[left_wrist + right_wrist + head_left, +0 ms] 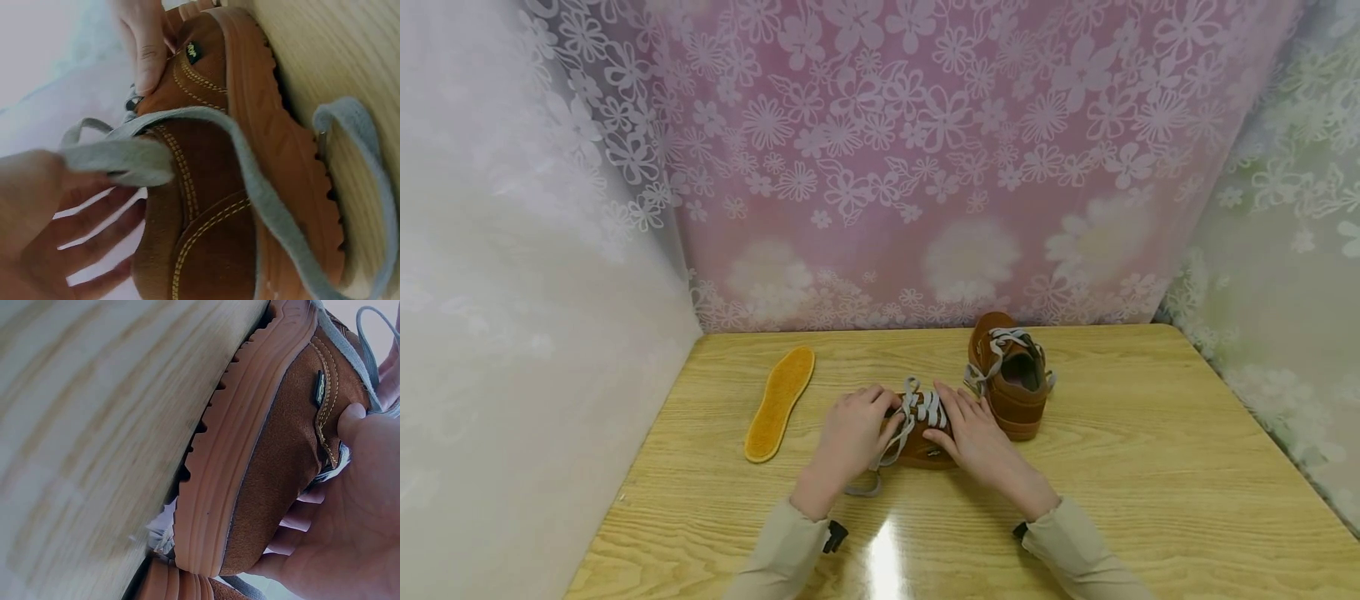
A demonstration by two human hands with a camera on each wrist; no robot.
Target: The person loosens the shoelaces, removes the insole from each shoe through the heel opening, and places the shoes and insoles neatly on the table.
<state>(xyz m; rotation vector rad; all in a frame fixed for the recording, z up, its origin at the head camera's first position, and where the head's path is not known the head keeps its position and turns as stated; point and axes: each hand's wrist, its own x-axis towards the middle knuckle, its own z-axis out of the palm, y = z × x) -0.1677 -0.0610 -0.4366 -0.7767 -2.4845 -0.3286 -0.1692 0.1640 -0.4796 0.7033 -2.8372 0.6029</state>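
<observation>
A brown suede shoe (921,454) with grey laces stands on its sole, toe pointing right. My right hand (981,437) grips its front part, the thumb pressing the near side beside the laces and the fingers over the far side. At the shoe's opening, my left hand (852,429) holds the collar, its thumb on the near side partly covered by a loose grey lace (262,200). Its fingers (94,219) reach across toward the far side. In the left wrist view, the lace drapes down the shoe's side onto the table.
A second brown shoe (1024,412) stands behind my right hand, its laces loose. To the left, an orange-yellow insole (781,404) lies flat on the wooden table (1150,467). Floral curtains (880,150) hang along the back and both sides.
</observation>
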